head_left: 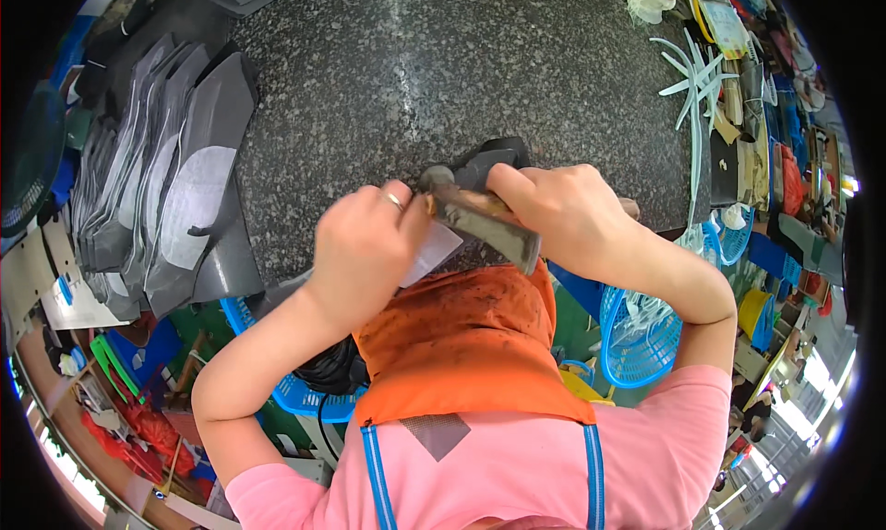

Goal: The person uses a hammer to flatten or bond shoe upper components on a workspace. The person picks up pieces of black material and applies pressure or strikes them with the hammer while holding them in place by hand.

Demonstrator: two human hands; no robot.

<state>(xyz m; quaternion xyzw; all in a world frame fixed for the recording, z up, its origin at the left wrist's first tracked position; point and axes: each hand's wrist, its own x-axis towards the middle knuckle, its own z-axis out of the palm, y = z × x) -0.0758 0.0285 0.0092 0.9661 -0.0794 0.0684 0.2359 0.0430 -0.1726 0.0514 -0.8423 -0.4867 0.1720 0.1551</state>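
My right hand (577, 211) is closed around the wooden handle of a hammer (484, 225). Its worn metal head lies between my two hands, close to the table's near edge. Just beyond my right fingers, a folded black sheet piece (494, 158) rests on the table. My left hand (365, 244), with a ring on one finger, has its fingers curled tight beside the hammer head. A pale grey flap (434, 251) shows under that hand, and it seems to belong to the black piece. Left fingertips are hidden, so their exact grip cannot be seen.
A speckled dark stone tabletop (443, 59) stretches ahead. Overlapping dark cut pieces (198, 179) with pale patches are stacked at the left. Pale strips (697, 87) lie along the right edge. Blue plastic baskets (637, 345) stand below on either side of my orange apron (461, 345).
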